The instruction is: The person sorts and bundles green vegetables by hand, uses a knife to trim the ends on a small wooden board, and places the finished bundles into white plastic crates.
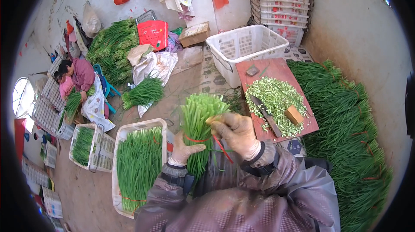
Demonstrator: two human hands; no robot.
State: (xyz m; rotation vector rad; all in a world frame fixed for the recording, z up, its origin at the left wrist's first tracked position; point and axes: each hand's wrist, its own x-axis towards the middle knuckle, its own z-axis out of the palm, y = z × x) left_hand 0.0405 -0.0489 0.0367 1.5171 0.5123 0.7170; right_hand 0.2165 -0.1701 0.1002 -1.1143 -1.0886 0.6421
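Note:
Upright in front of me is a thick bunch of green chives (201, 115) with pale, evenly cut ends on top. My left hand (185, 149), gloved, is wrapped round its middle, thumb across the front. A red tie (196, 140) circles the bunch there, and its loose end hangs down on the right. On the bunch's right side my right hand (237, 130), also gloved, is closed with bent fingers, pinching at the red tie. The fingertips partly hide what they pinch. The lower leaves drop toward my lap.
At right, a reddish board (309, 117) carries chopped stalk ends (279, 96), a knife (264, 115) and a wooden block (294, 114). Tied chives (346, 132) line the right wall. A filled crate (116, 180) stands left; a white crate (225, 65) is behind the board. A co-worker (82, 74) sits far left.

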